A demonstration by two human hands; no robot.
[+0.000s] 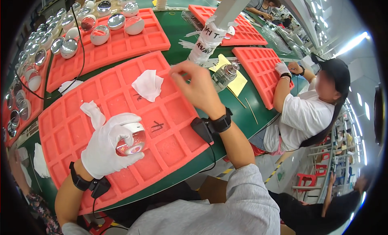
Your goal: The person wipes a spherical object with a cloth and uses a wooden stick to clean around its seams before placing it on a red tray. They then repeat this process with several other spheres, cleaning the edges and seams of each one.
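My left hand (106, 148), in a white glove, is closed around a clear glass ball (135, 141) with a white part at its top. It holds the ball over the near part of a pink foam tray (157, 101) with square pockets. My right hand (198, 86) is bare and raised over the tray's far right corner, beside the taped post. Its fingers are curled in, and I cannot make out whether anything small is between them. A crumpled white cloth (148, 84) lies on the tray left of this hand. Another white cloth (94, 114) lies just beyond my left hand.
A second pink tray (133, 43) at the far left bears several glass balls (116, 22). A taped post (204, 43) rises beyond my right hand. Beside it, a clear bottle (224, 75) stands near yellow paper (238, 83) and thin sticks (251, 110). A co-worker (307, 114) sits at right.
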